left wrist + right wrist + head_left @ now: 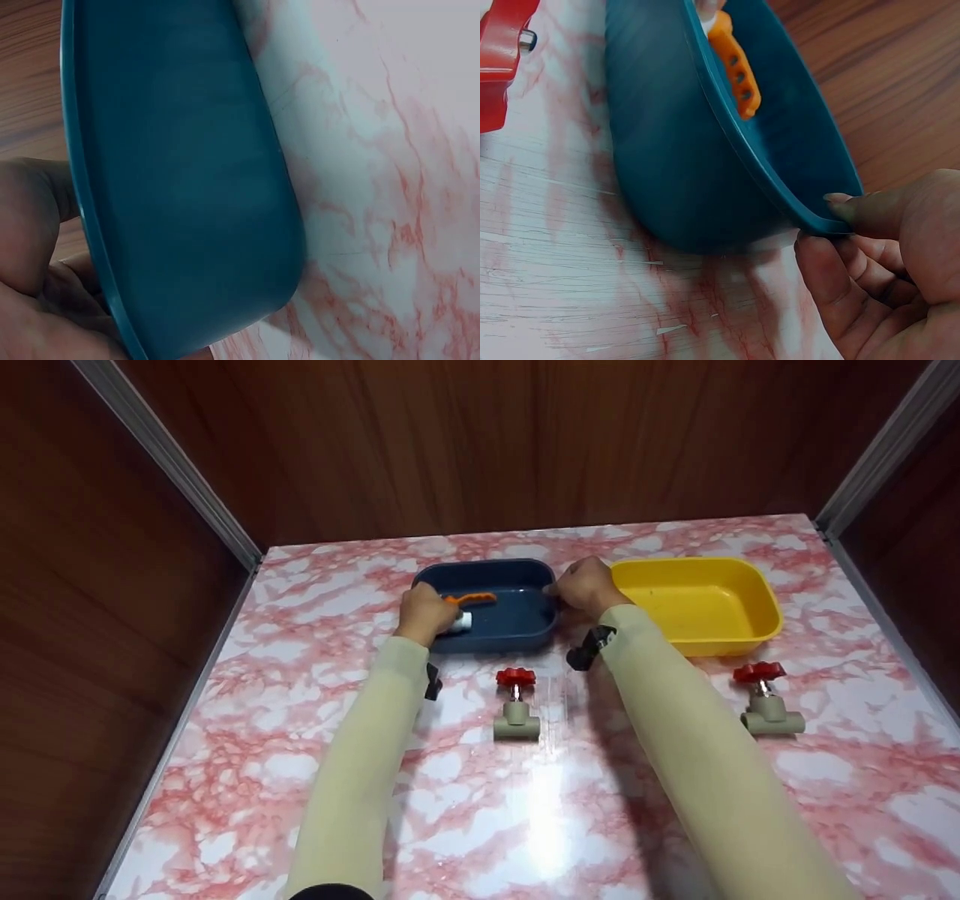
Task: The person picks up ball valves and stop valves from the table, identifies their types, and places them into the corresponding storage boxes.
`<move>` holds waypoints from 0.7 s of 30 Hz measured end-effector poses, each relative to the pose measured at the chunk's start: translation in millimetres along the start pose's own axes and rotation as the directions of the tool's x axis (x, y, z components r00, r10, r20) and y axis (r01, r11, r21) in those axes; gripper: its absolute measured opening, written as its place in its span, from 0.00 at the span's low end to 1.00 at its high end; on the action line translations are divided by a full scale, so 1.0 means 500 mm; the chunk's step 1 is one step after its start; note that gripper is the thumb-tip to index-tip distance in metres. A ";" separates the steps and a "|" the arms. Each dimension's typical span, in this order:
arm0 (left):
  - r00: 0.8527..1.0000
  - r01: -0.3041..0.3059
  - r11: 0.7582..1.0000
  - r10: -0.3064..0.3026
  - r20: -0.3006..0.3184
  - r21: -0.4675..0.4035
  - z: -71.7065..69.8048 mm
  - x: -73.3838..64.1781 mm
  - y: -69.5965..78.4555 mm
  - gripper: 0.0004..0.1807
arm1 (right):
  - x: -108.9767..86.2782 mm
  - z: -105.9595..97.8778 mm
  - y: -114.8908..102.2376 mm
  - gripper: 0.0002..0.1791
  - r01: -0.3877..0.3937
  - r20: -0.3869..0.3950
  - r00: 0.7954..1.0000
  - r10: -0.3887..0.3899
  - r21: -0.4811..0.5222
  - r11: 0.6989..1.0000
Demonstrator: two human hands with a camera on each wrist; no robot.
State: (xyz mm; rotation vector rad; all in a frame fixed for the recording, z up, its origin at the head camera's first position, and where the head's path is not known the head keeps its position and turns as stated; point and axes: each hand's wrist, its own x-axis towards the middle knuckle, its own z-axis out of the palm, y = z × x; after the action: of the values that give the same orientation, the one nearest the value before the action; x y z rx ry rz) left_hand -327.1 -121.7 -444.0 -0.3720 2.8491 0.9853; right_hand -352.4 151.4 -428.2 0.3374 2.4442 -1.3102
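Note:
A dark blue plastic basin [517, 641] stands towards the back of the table. My left hand [424, 613] grips its left end, with the thumb over the rim in the left wrist view. At the opposite end my right hand [589, 585] pinches the rim; the right wrist view shows the thumb [881, 214] inside and curled fingers below the lip. Inside the basin lies a white fitting [463, 622] with an orange lever handle [474, 598], partly hidden by my left hand.
A yellow basin [705, 647] stands just right of my right hand. In front of the basins are two grey-green pipe valves with red handwheels, a middle valve [516, 712] and a right valve [769, 712]. Brown wood-grain panels [480, 450] wall the pink marbled table [300, 690].

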 end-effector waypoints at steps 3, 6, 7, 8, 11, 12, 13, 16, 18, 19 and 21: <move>1.000 0.003 1.000 -0.003 -0.002 0.017 0.000 0.002 0.001 0.23 | -0.001 0.000 0.000 0.11 0.020 -0.010 1.000 -0.021 -0.021 1.000; 1.000 0.017 1.000 -0.017 0.013 0.006 0.001 0.002 0.002 0.23 | -0.001 0.000 0.001 0.11 0.032 -0.015 0.999 -0.033 -0.033 0.999; 1.000 0.020 1.000 -0.020 0.014 0.008 0.001 0.001 0.003 0.23 | -0.002 0.000 0.001 0.11 0.034 -0.014 0.999 -0.034 -0.035 0.999; 0.999 0.026 1.000 -0.026 0.024 -0.008 0.000 0.001 0.004 0.24 | -0.002 -0.001 0.001 0.11 0.035 -0.011 0.999 -0.035 -0.037 0.999; 0.999 0.033 0.999 -0.032 0.029 -0.020 0.000 -0.001 0.006 0.24 | -0.003 -0.003 0.000 0.10 0.014 -0.003 1.000 -0.014 -0.016 1.000; 0.999 0.031 0.999 -0.031 0.026 -0.019 0.000 -0.002 0.006 0.24 | -0.003 -0.003 -0.001 0.10 0.009 0.000 1.000 -0.009 -0.013 1.000; 1.000 0.024 1.000 -0.024 0.013 -0.002 -0.001 -0.003 0.006 0.24 | -0.003 -0.004 -0.001 0.11 0.006 -0.001 1.000 -0.006 -0.010 1.000; 1.000 0.010 1.000 -0.010 -0.012 0.024 0.001 -0.002 0.004 0.24 | -0.002 -0.003 -0.001 0.10 0.004 -0.001 1.000 -0.004 -0.007 1.000; 1.000 0.000 0.999 0.001 -0.021 0.035 0.001 -0.001 0.002 0.25 | -0.001 -0.001 -0.001 0.11 0.015 -0.006 1.000 -0.015 -0.018 1.000; 1.000 -0.009 0.999 0.010 -0.025 0.041 0.003 0.000 0.002 0.25 | 0.000 -0.002 0.000 0.11 0.021 -0.011 1.000 -0.021 -0.024 0.999; 0.999 -0.026 0.998 0.028 -0.032 0.056 0.005 0.003 0.001 0.25 | 0.000 -0.002 0.002 0.11 0.030 -0.016 0.999 -0.031 -0.032 0.999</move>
State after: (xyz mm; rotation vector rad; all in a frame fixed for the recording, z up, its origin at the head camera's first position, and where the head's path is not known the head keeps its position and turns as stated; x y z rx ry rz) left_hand -328.8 -120.0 -445.8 -0.3484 2.9108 0.9109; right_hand -352.4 153.0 -428.5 0.3052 2.4902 -1.2845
